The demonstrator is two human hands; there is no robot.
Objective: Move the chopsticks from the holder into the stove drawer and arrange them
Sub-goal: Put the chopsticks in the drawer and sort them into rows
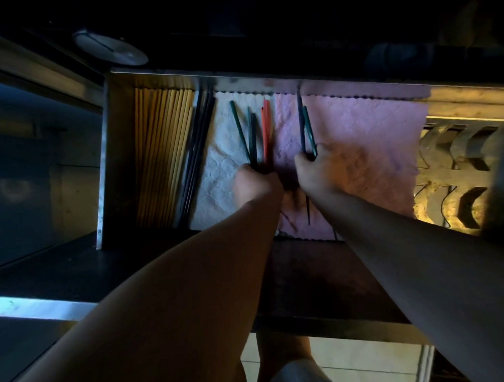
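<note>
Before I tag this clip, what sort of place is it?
Probably a dim kitchen, at a stove: an open metal drawer lined with a pink cloth and a white cloth, rows of yellow chopsticks laid in it, and what look like burner grates to its right.

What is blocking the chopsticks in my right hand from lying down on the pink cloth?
Nothing visible. The right hand grips dark chopsticks right over the pink cloth, whose surface beside them lies bare.
</note>
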